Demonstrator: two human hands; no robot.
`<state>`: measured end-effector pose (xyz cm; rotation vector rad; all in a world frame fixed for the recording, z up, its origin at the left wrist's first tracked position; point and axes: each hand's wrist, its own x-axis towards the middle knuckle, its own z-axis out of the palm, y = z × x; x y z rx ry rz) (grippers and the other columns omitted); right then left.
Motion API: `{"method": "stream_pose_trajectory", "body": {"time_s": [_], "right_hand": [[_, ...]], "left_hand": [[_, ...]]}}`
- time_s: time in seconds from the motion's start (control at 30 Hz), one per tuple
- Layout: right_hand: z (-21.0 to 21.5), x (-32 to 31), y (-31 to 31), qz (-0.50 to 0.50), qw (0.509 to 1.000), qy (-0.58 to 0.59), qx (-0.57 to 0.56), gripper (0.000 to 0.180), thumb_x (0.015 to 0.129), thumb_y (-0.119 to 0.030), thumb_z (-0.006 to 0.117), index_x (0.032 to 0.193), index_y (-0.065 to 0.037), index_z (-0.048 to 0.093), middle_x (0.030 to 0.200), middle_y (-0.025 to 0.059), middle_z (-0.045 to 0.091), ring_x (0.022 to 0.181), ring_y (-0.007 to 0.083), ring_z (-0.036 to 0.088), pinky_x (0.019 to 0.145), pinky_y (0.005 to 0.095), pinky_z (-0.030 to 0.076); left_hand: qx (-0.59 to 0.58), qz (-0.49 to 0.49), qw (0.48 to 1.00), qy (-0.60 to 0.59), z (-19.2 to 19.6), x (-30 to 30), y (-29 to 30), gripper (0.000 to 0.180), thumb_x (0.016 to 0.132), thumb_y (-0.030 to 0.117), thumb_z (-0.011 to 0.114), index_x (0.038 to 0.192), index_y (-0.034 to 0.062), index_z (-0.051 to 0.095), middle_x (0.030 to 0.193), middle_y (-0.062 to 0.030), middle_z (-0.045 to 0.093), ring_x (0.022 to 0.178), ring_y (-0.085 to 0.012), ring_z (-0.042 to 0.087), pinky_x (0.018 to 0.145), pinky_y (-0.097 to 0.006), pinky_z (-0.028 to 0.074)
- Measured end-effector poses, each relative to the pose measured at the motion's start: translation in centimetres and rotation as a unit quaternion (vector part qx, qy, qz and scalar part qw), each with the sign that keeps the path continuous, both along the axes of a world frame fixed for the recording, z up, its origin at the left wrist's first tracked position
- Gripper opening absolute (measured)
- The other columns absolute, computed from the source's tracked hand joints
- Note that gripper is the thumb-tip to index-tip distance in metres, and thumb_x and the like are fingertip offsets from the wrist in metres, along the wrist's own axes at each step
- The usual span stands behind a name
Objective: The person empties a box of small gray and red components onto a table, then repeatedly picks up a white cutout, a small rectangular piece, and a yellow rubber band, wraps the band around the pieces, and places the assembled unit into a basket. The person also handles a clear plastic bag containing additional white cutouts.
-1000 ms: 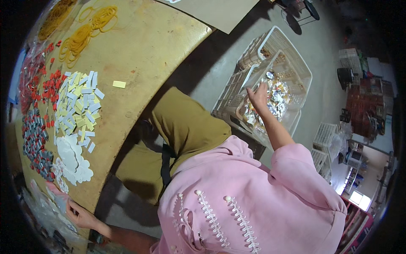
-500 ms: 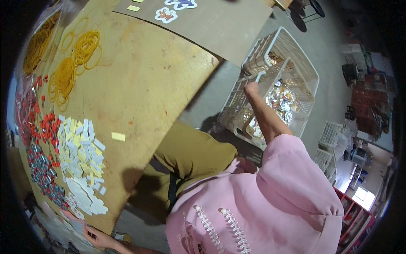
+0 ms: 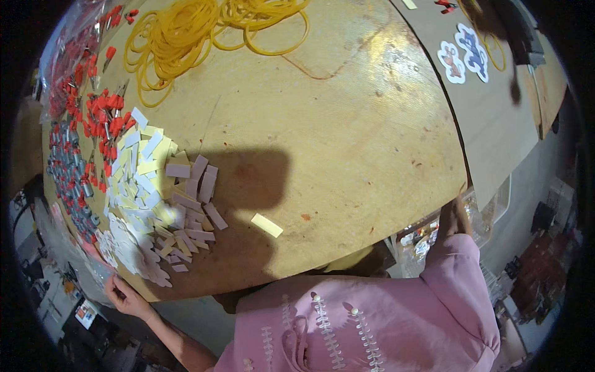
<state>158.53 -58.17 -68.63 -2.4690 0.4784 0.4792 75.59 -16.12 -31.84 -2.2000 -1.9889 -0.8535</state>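
Plastic bag [image 3: 83, 268], apparently aslant toward left fingers [image 3: 123, 289]

This looked like a small workshop for handwork with small parts. A broad, stained and scuffed worktop [image 3: 347, 130] carried loose heaps of like pieces: yellow rubber bands [image 3: 180, 37], red-tipped parts [image 3: 105, 115], grey cylinders [image 3: 68, 164], pale yellow and white strips [image 3: 149, 149] and white scallop-edged cut-outs [image 3: 133, 254]. A brown board [image 3: 489, 136] bore printed figure cut-outs [image 3: 473, 53], and a pale plastic crate [image 3: 508, 201] of small pieces stood on the bare grey floor [image 3: 527, 180] just beside the worktop. Farther back, reddish-brown piled goods [image 3: 538, 263] crowded the room, too blurred to identify.
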Motion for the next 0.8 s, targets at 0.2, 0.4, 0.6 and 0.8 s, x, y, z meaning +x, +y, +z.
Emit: {"method": "stream_pose_trajectory", "body": {"time_s": [0.2,0.4,0.6,0.8], "right_hand": [[0.3,-0.7,-0.5,-0.058,0.992,0.009,0.108,0.038,0.08,-0.022,0.078,0.105,0.005,0.068,0.098,0.0169,0.067,0.092,0.0306,0.064,0.082,0.0419,0.051],[0.4,-3.1,2.5,-0.1,0.974,0.039,0.199,0.036,0.081,-0.021,0.076,0.104,0.005,0.067,0.093,0.015,0.066,0.086,0.0282,0.062,0.077,0.0408,0.05],[0.6,-6.6,5.7,-0.132,0.949,0.071,0.277,0.035,0.082,-0.021,0.075,0.103,0.006,0.067,0.089,0.0131,0.064,0.08,0.0257,0.059,0.071,0.0397,0.049],[-3.1,-5.6,7.7,-0.114,0.966,0.089,0.215,0.039,0.082,-0.022,0.075,0.107,0.007,0.067,0.097,0.0149,0.066,0.085,0.0252,0.058,0.077,0.0404,0.048]], "left_hand": [[-0.013,0.018,0.999,0.031,0.6,-0.4,-0.1,0.019,0.106,0.01,0.06,0.118,-0.0024,0.067,0.113,-0.0074,0.068,0.1,-0.016,0.061,0.092,-0.031,0.05],[-0.017,0.037,0.999,0.027,0.5,-0.1,0.1,0.022,0.105,0.014,0.063,0.116,-0.0033,0.069,0.113,-0.0098,0.07,0.099,-0.0169,0.063,0.088,-0.032,0.053],[0.012,0.017,0.999,0.033,0.8,1.5,0.2,0.023,0.104,0.014,0.065,0.116,-0.0045,0.07,0.112,-0.0119,0.072,0.096,-0.0173,0.066,0.087,-0.032,0.055],[0.009,-0.001,1.0,0.003,0.5,2.3,0.4,0.022,0.104,0.013,0.065,0.116,-0.004,0.071,0.114,-0.0136,0.072,0.096,-0.0183,0.067,0.086,-0.032,0.055]]}}
